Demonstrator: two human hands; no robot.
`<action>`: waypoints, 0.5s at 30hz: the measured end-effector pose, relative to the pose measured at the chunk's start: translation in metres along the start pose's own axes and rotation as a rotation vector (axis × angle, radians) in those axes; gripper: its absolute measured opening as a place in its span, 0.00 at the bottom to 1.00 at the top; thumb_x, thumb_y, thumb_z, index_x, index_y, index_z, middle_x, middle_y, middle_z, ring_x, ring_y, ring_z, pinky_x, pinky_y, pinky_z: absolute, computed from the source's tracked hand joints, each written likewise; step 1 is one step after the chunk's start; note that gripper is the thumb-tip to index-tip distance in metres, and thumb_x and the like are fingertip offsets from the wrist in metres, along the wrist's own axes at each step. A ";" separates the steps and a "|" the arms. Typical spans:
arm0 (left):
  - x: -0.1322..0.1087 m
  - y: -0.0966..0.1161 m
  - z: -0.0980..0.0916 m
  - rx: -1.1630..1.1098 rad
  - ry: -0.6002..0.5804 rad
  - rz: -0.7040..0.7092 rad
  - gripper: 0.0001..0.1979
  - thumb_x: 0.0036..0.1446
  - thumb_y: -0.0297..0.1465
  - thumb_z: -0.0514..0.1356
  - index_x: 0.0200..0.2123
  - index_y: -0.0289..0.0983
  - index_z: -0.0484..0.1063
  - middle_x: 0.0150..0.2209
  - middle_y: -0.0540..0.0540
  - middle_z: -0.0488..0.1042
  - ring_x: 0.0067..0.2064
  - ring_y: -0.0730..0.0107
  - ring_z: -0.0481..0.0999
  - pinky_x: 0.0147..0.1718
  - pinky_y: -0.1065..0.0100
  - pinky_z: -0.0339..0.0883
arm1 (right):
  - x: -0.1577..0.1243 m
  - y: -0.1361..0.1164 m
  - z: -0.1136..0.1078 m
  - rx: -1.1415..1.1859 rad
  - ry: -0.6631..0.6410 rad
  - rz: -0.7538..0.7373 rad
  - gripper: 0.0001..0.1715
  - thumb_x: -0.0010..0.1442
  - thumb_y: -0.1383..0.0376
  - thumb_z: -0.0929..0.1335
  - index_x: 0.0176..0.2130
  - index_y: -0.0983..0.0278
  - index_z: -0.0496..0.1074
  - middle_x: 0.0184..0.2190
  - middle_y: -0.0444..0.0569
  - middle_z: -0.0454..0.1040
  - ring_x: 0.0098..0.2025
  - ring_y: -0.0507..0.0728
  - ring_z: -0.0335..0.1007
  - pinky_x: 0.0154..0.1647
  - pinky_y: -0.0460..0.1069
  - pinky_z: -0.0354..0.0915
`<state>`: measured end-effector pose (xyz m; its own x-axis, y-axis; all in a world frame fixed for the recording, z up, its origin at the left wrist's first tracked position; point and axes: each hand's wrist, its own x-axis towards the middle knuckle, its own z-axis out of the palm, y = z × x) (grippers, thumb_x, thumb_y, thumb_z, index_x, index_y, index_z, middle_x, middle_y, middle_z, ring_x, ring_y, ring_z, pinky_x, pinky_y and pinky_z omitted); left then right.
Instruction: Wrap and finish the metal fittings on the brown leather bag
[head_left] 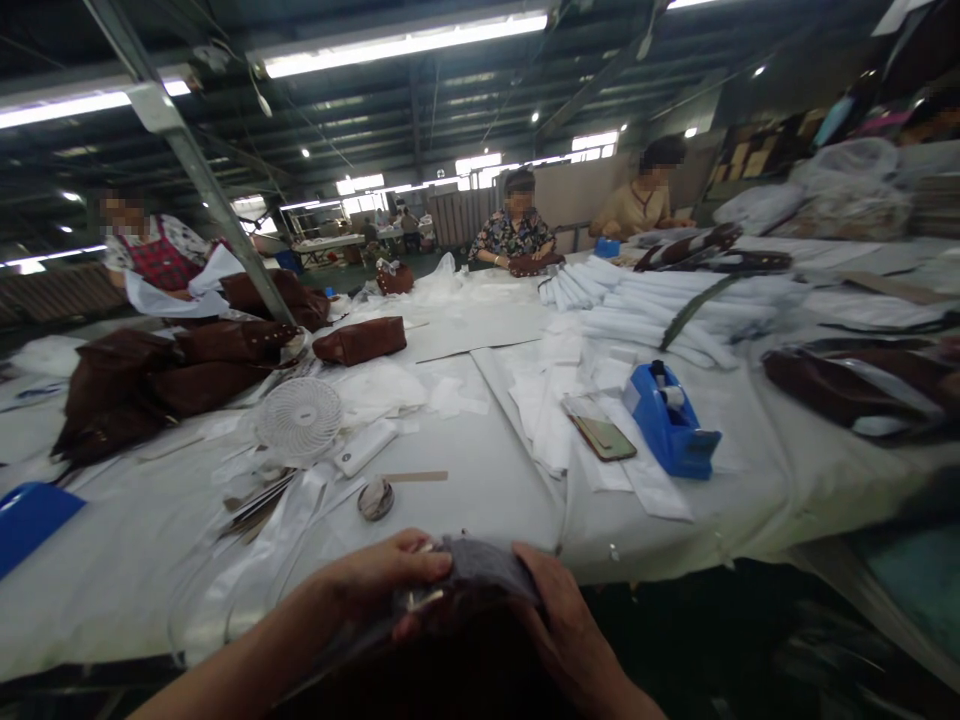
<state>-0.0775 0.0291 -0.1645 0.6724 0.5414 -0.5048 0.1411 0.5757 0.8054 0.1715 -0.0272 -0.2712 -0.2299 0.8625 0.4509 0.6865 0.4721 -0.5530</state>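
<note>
- The left hand [386, 580] is at the bottom middle of the frame. Its fingers are bent and pinch the edge of a grey cloth [480, 560].
- The right hand [566, 625] lies over the other side of the cloth with its fingers curled down. I cannot tell if it grips or only presses.
- The cloth sits on top of a dark bag [457, 660], low in the frame, just in front of the counter [480, 480] edge and close to the person.
- The cloth covers only the top of the bag. Most of the bag below it is still bare, so this wrapping looks like it is only just started.
- In the upper left of the frame many brown bags [187, 370] lie in a pile on the counter with no cover on them. It looks like a lot of work is left.
- Near the middle stand a small white fan [298, 420], a blue tape holder [671, 420] and a phone [604, 438].
- White rolls [637, 300] lie in the upper right.
- Other people sit at the far side, well apart from the two hands.
</note>
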 end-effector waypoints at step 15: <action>-0.018 0.058 -0.016 0.158 0.017 -0.022 0.16 0.52 0.40 0.64 0.35 0.32 0.72 0.30 0.45 0.75 0.23 0.71 0.74 0.19 0.74 0.66 | -0.003 -0.022 -0.025 0.004 0.241 -0.072 0.20 0.65 0.66 0.62 0.56 0.59 0.63 0.48 0.53 0.72 0.50 0.61 0.69 0.50 0.57 0.70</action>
<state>-0.0931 0.0628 -0.1132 0.6561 0.5406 -0.5266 0.2689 0.4846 0.8324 0.1743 -0.0443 -0.2432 -0.1068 0.7582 0.6433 0.6713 0.5322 -0.5158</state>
